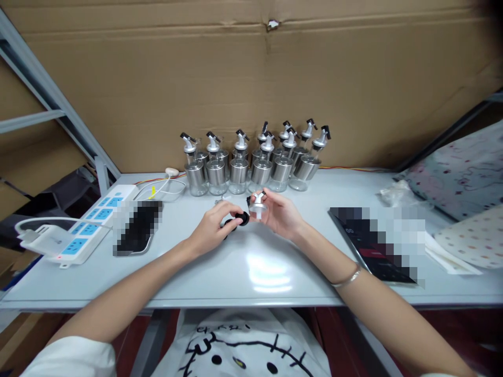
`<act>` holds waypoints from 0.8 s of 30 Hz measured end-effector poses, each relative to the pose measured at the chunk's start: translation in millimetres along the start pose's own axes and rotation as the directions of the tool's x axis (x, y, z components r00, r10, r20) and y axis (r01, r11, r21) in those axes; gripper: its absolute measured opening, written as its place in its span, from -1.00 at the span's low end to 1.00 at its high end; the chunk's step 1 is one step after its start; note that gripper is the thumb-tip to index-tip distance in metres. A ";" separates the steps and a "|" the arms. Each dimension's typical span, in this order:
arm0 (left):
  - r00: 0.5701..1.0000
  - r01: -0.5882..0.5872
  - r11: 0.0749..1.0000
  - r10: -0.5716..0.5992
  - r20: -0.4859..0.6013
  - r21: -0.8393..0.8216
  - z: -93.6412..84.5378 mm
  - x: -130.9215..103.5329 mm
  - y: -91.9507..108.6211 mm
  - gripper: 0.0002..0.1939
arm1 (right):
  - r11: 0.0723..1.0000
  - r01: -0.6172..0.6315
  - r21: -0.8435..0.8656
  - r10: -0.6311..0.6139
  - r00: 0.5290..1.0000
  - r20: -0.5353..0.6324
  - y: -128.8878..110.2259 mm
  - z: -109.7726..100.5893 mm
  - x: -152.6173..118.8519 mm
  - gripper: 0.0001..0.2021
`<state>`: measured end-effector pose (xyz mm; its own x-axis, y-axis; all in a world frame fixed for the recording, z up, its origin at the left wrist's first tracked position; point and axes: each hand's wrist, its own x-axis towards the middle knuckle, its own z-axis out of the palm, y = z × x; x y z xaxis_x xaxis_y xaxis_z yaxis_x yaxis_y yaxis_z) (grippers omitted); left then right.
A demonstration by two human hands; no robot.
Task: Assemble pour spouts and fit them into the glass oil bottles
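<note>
My left hand [212,226] pinches a small black rubber stopper [243,218] between thumb and fingertips. Another black piece shows under those fingers, partly hidden by them. Just to the right, my right hand [283,213] is closed on a silver pourer spout [258,206] with a black lever and a pale stem pointing down. The stopper and the stem are close together; whether they touch I cannot tell. Behind both hands stand several glass oil bottles [238,172] with steel sleeves, those in front topped with similar spouts.
A white power strip [98,220] with a plugged-in charger and a phone [139,228] lie on the left of the grey table [188,285]. To the right are a dark tablet-like device [373,246], a crumpled clear bag [396,195] and patterned fabric. Cardboard [157,89] stands behind the bottles.
</note>
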<state>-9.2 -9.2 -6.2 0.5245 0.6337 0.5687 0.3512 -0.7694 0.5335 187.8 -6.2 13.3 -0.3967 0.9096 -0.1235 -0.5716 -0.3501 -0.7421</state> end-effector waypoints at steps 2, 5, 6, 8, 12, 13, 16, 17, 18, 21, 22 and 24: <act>1.000 0.011 1.000 -0.011 0.004 -0.003 -1.6 -0.3 -0.3 -0.83 | 1.000 0.025 0.010 -0.025 1.000 -0.004 -2.5 -0.7 -0.5 -0.78; 1.000 0.027 0.999 -0.027 0.000 0.021 -3.6 -0.9 -0.9 -0.80 | 0.997 0.069 0.027 -0.068 0.997 -0.024 -6.6 -1.2 -1.8 -0.78; 1.000 0.018 0.999 -0.018 0.001 0.043 -3.8 -1.0 -1.2 -0.80 | 0.997 0.074 0.026 -0.074 0.997 -0.025 -7.7 -1.5 -2.1 -0.79; 1.000 -0.028 0.994 0.027 0.006 0.108 -3.9 -1.2 -2.2 -0.81 | 0.998 0.062 0.004 -0.062 0.998 -0.007 -8.8 -2.9 -1.9 -0.81; 0.991 -0.132 0.965 0.121 0.060 0.227 -4.3 -1.3 -5.0 -0.82 | 0.998 0.045 -0.053 -0.043 0.998 0.036 -7.2 -7.7 0.2 -0.80; 0.988 -0.147 0.958 0.133 0.075 0.247 -4.7 -1.4 -5.7 -0.82 | 0.997 0.051 -0.062 -0.048 0.998 0.041 -6.5 -8.8 0.8 -0.81; 0.984 -0.174 0.944 0.153 0.095 0.282 -6.1 -1.5 -7.0 -0.80 | 0.992 0.063 -0.106 -0.057 0.997 0.058 -4.3 -11.3 1.8 -0.81; 0.981 -0.185 0.941 0.162 0.102 0.284 -6.4 -1.5 -7.1 -0.80 | 0.990 0.069 -0.120 -0.062 0.996 0.061 -3.7 -11.8 1.9 -0.82; 0.979 -0.197 0.938 0.171 0.113 0.285 -6.7 -1.4 -7.2 -0.81 | 0.988 0.077 -0.132 -0.069 0.996 0.064 -3.2 -12.1 2.1 -0.82; 0.967 -0.244 0.925 0.209 0.147 0.291 -6.7 -0.8 -6.6 -0.80 | 0.983 0.097 -0.156 -0.085 0.993 0.081 -2.6 -12.1 1.8 -0.81; 0.963 -0.261 0.918 0.225 0.148 0.299 -6.6 -0.6 -6.1 -0.80 | 0.982 0.100 -0.162 -0.086 0.992 0.089 -2.9 -11.7 1.5 -0.81; 0.957 -0.290 0.901 0.261 0.131 0.324 -6.3 -0.3 -4.3 -0.79 | 0.979 0.101 -0.175 -0.084 0.991 0.103 -4.3 -10.3 0.4 -0.81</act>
<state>-15.8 -5.6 -4.8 0.6947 0.3950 0.6011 0.4156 -0.9025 0.1127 197.5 -2.1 9.7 -0.4192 0.9078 0.0076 -0.4740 -0.2118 -0.8547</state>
